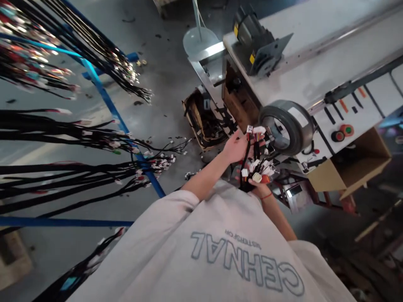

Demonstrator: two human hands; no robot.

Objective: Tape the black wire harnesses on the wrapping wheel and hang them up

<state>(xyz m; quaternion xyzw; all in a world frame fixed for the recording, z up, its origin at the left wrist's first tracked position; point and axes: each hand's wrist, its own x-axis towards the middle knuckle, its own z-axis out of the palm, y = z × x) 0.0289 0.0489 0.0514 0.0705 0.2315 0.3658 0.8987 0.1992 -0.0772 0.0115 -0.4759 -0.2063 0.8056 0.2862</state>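
Note:
In front of my white shirt, both hands are at a wire harness (259,167) with black-sleeved branches and several white connectors at its ends. My left hand (236,147) is closed around an upper branch, which ends in white plugs (258,130) with coloured wires. Lower down, my right hand (258,188), with a thin red band at the wrist, grips the bundle near a cream-coloured connector (257,178). Connectors and cables hide part of the right hand's fingers. Just beyond the harness sits a large dark grey roll of tape (291,126).
A white machine bench (292,84) carries a motor (252,35) and red and green buttons (346,130). One cardboard box (327,176) is at right; another (201,142) stands on the floor. Black harnesses (63,167) hang over a blue rack (107,100) at left.

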